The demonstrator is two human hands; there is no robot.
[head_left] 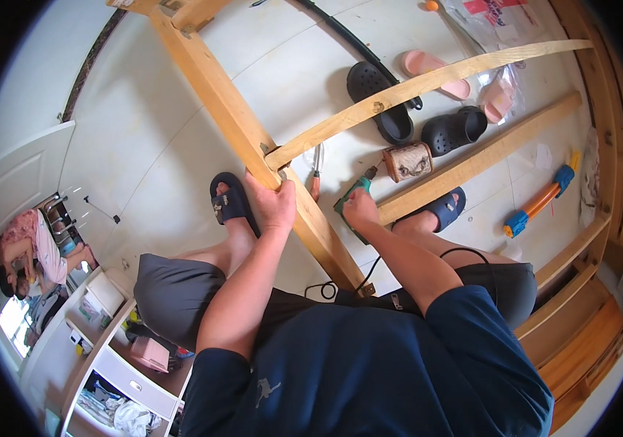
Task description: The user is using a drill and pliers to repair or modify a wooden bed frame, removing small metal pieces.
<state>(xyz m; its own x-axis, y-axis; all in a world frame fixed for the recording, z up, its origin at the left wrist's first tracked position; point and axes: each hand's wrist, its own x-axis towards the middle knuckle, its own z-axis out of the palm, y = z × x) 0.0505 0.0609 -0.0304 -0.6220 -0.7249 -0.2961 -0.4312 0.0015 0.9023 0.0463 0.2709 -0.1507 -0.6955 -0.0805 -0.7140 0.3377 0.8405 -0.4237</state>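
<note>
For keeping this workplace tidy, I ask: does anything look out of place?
Yes: black clogs and pink slippers lie scattered on the floor near the wooden frame, where loose footwear could hinder work.

No text is legible; the plastic packaging (507, 30) bears blurred print.

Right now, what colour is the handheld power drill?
The power drill is mostly green; head view.

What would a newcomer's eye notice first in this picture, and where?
Probably the long wooden beam, slanting from upper left to lower middle, gripped by the left hand. Then the green power drill held in the right hand, near the picture's centre. An orange-and-blue object stands out at right.
</note>
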